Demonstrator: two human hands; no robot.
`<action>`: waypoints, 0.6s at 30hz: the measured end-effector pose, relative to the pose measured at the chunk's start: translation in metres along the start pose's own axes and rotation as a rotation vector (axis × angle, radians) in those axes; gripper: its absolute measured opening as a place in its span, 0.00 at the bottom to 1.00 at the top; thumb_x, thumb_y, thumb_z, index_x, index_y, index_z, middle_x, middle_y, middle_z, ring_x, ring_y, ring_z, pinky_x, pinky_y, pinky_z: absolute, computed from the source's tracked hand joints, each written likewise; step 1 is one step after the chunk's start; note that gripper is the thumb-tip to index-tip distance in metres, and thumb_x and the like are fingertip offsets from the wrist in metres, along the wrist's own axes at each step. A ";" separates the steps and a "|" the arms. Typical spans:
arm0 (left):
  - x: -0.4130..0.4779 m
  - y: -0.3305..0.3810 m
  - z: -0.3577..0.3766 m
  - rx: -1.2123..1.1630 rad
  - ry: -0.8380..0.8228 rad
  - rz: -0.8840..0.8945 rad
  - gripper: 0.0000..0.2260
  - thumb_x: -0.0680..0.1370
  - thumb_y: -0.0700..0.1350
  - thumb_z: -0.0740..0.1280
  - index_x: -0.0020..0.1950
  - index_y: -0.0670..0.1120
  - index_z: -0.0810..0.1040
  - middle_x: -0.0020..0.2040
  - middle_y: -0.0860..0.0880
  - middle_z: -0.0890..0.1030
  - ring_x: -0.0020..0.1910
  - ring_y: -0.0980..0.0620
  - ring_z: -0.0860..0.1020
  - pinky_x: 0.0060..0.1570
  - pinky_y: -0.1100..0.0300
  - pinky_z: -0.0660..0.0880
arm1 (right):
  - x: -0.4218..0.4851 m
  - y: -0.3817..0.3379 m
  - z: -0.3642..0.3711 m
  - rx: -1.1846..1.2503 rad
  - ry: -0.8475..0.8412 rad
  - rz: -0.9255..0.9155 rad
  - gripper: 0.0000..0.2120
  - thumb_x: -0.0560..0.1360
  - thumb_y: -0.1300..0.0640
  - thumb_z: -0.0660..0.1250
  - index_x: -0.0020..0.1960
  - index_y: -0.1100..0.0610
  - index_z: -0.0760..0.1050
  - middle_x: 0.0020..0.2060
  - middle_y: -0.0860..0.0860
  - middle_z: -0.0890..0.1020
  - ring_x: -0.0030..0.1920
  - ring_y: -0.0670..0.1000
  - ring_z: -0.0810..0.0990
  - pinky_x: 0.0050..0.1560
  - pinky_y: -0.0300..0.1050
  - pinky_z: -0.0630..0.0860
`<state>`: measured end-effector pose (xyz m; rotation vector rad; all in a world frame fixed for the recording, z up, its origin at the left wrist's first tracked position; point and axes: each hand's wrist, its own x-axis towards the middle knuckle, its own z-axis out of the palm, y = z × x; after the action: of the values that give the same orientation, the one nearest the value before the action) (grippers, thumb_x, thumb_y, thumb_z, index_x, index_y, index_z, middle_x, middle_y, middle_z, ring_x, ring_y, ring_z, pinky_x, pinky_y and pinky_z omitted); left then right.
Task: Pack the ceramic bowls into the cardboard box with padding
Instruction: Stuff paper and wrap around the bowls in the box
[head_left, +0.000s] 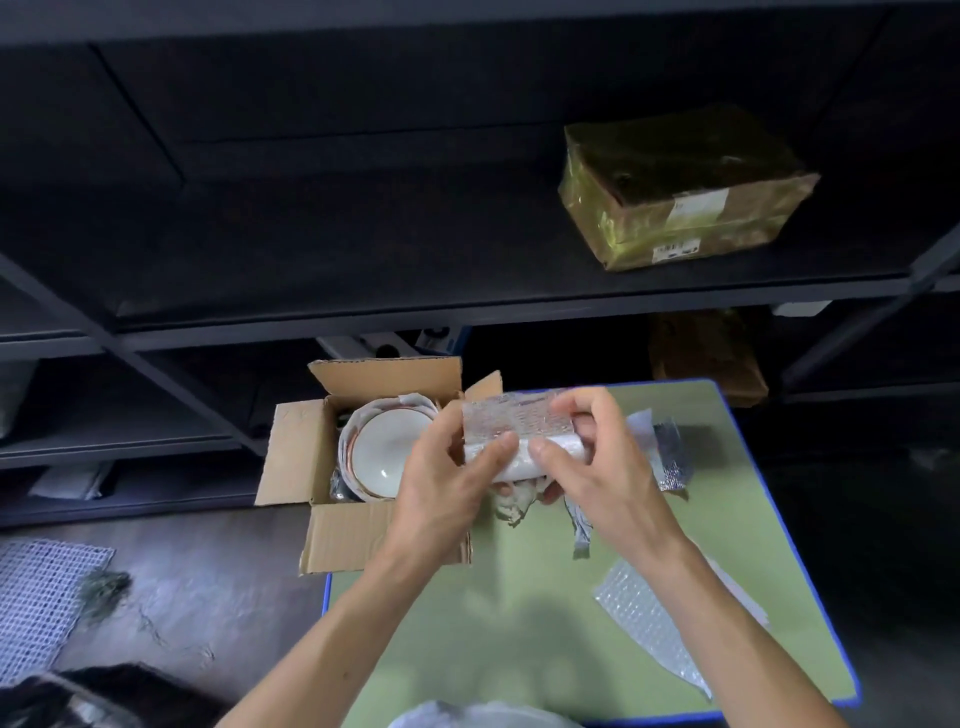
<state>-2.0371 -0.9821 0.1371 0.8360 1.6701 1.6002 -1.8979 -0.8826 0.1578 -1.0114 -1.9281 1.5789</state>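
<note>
An open cardboard box (298, 457) sits at the left edge of the green table (519, 597), flaps spread. Inside it lies a white ceramic bowl (387, 449) with a reddish rim, ringed by white padding. Just right of the box, above the table, both hands hold a folded piece of bubble wrap (514, 426). My left hand (447, 483) grips its left end, thumb on top. My right hand (582, 452) pinches its right end with curled fingers. Whether the wrap encloses anything is hidden.
More bubble wrap (649, 618) lies on the table at the right, and crumpled wrap (670, 457) behind my right hand. A dark shelf unit stands behind, bearing a taped parcel (680, 192). A white mesh mat (41, 597) lies on the floor at left.
</note>
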 end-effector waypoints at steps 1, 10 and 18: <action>0.000 -0.002 -0.004 0.035 0.006 -0.012 0.06 0.77 0.49 0.72 0.53 0.53 0.80 0.45 0.51 0.84 0.45 0.45 0.83 0.40 0.48 0.82 | 0.002 -0.001 0.003 0.004 -0.031 -0.018 0.22 0.73 0.50 0.73 0.62 0.37 0.69 0.51 0.46 0.82 0.49 0.51 0.84 0.47 0.54 0.82; 0.000 0.004 -0.037 0.011 -0.044 -0.042 0.11 0.75 0.59 0.71 0.49 0.52 0.79 0.42 0.49 0.84 0.35 0.44 0.84 0.32 0.52 0.82 | 0.021 -0.009 0.022 -0.114 -0.143 -0.063 0.08 0.71 0.47 0.75 0.48 0.44 0.80 0.41 0.43 0.84 0.38 0.49 0.83 0.35 0.46 0.82; 0.030 0.007 -0.074 0.172 -0.069 0.026 0.04 0.77 0.48 0.73 0.50 0.53 0.80 0.45 0.55 0.83 0.43 0.58 0.80 0.42 0.66 0.74 | 0.039 -0.039 0.046 -0.359 -0.192 -0.097 0.11 0.72 0.43 0.73 0.53 0.40 0.77 0.49 0.37 0.81 0.45 0.42 0.81 0.43 0.42 0.77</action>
<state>-2.1151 -0.9994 0.1450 0.9906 1.7722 1.4427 -1.9660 -0.8849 0.1800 -0.9091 -2.4162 1.3454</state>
